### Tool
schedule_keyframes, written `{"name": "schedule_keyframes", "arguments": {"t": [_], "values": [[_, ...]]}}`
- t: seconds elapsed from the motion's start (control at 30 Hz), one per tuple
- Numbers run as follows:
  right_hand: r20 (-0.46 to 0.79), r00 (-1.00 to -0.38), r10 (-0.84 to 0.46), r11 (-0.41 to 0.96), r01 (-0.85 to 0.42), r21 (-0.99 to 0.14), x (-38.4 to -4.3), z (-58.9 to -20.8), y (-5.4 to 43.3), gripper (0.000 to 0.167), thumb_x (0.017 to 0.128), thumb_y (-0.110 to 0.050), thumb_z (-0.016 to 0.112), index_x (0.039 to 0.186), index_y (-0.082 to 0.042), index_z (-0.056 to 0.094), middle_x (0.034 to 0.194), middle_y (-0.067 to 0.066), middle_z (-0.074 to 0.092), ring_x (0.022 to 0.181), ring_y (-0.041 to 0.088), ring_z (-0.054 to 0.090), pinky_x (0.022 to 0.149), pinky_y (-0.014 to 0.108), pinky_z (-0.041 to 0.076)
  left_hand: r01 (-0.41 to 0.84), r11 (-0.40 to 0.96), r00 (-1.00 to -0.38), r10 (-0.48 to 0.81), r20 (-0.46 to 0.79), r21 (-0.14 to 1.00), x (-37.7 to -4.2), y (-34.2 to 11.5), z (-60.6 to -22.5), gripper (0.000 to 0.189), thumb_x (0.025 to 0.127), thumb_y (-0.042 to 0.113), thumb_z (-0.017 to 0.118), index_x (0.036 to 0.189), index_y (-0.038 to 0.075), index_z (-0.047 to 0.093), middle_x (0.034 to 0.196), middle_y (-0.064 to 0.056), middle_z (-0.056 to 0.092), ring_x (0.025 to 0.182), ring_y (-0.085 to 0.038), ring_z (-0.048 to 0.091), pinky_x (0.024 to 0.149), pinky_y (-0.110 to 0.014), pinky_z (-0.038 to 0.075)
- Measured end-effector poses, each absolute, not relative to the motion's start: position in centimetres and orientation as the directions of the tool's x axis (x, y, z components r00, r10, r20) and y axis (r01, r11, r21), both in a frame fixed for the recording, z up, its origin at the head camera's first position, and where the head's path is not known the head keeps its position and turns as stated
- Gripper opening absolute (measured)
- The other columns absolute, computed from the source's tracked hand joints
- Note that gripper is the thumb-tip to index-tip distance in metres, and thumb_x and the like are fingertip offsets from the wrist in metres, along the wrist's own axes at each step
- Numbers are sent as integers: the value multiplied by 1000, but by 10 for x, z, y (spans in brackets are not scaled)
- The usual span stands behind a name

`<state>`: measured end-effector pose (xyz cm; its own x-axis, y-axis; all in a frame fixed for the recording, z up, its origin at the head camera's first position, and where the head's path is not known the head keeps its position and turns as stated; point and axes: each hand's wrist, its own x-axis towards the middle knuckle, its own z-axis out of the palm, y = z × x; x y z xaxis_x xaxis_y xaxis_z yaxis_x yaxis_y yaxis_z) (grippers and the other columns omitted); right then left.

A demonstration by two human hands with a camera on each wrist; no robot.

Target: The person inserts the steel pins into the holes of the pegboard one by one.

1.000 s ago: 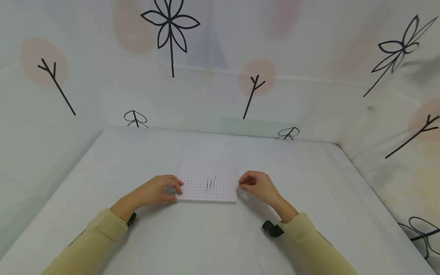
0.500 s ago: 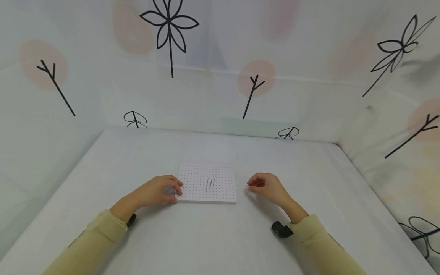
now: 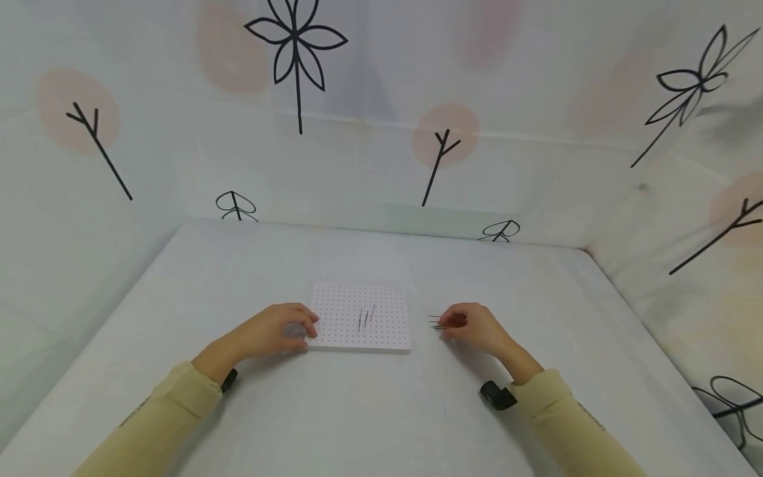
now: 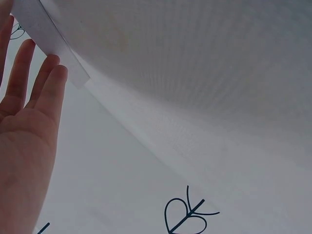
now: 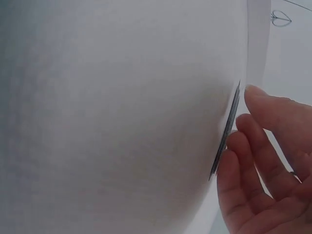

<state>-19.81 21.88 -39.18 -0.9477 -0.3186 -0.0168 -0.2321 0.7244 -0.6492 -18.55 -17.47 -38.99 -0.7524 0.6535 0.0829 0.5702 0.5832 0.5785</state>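
Note:
A white pegboard (image 3: pixel 334 305) with rows of small holes lies flat on the table. Three thin dark needles (image 3: pixel 366 318) stand up from it, leaning slightly. My left hand (image 3: pixel 277 328) rests against the board's left side, fingertips at its rim. In the left wrist view those fingers are nearly straight and touch the board's white side (image 4: pixel 56 46). To the right of the board, my right hand (image 3: pixel 477 326) is at a small bunch of loose needles (image 5: pixel 225 134) on the table. Its fingertips are beside the bunch, with the thumb apart from the other fingers.
White cloth covers the table (image 3: pixel 369 411). A pale curtain (image 3: pixel 357 172) printed with flowers and twigs closes off the back and both sides. Dark wrist cameras sit under both forearms, the right one (image 3: pixel 497 395) showing most.
My right hand has moved right, away from the board's right edge, and the loose needles now show at its fingertips. The left hand and the board have stayed in place.

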Motion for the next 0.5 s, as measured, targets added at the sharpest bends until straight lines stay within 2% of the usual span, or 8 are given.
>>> {"name": "schedule_keyframes", "arguments": {"t": [0.23,0.5], "values": [[-53,-945,-322,740,-216,-637,-198,-391,221,12,77,-2,72,87,-7,68,89,1,63,82,17,56,73,33,47,572,580,-750,656,84,581,-187,-175,-391,16,78,8,74,88,18,67,114,-3,61,112,-25,53,96,-45,40],[-67,-941,-333,737,-215,-641,-199,-392,222,13,77,-1,72,88,-6,68,84,0,62,77,16,54,69,32,47,560,587,-756,651,70,584,-186,-175,-391,17,78,10,75,89,19,67,115,-2,60,112,-25,53,96,-45,40]]}}
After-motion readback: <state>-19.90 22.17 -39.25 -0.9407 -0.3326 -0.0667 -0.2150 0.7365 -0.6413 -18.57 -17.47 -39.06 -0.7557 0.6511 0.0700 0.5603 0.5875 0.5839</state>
